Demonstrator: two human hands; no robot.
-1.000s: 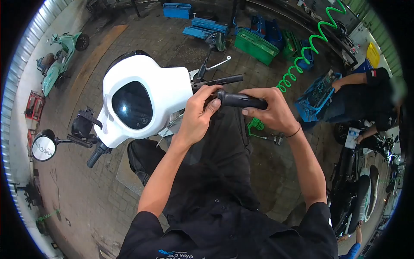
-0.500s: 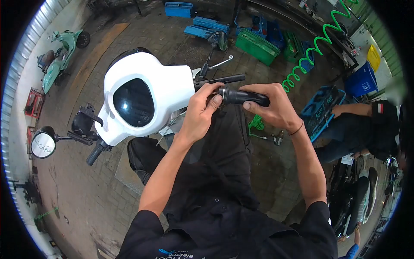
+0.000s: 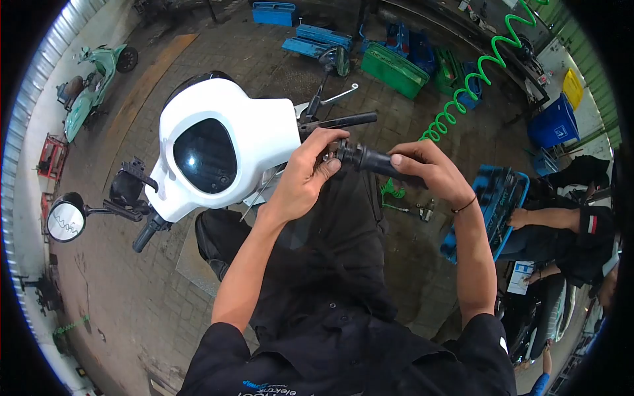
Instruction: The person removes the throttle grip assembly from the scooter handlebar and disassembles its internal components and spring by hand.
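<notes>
A black cylindrical handlebar grip (image 3: 380, 163) lies across both hands in front of the person's chest. My left hand (image 3: 310, 173) pinches its ringed left end, with thumb and fingers closed round it. My right hand (image 3: 436, 170) is wrapped round the other end, thumb on top. To the left is the white scooter front (image 3: 264, 125) with a dark oval display (image 3: 205, 156). Just above my hands, a bare black handlebar end (image 3: 350, 121) sticks out beside a silver brake lever (image 3: 340, 95).
Blue toolboxes (image 3: 316, 42) and a green toolbox (image 3: 395, 69) stand on the floor ahead. A green coiled hose (image 3: 456, 105) hangs at the right. Near my right arm, a co-worker's hand (image 3: 518, 218) holds a blue toolbox (image 3: 492, 204). A round mirror (image 3: 66, 221) projects at the left.
My right hand has shifted slightly right and down, and the grip's right end now tilts lower. The co-worker and the held blue toolbox have moved lower in view.
</notes>
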